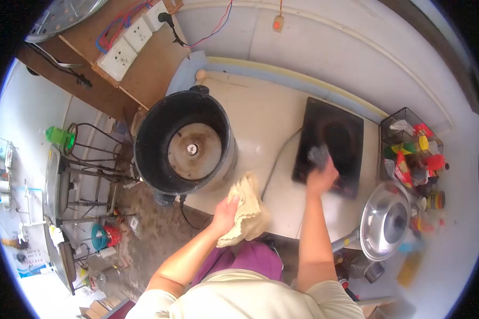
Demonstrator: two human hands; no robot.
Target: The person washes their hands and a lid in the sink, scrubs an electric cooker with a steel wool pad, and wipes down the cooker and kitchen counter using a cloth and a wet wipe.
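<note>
My left hand (226, 213) is closed around a crumpled cream cloth (246, 212), held over the front edge of the counter. My right hand (323, 176) grips a grey scouring pad (318, 156), slightly blurred, on or just above the black glass of an induction cooktop (332, 127). Faint brownish marks show on the cooktop's surface. To the left of the cloth stands a big black pot (143, 151), its inside bottom stained brown with a metal nub in the middle.
A lidded pan (386, 220) sits at the counter's right end, handle towards me. Behind it, a black wire basket (404, 119) holds packets and bottles. Power sockets (117, 59) are fixed to a wooden board at upper left. A cable (277, 162) crosses the white counter (255, 114).
</note>
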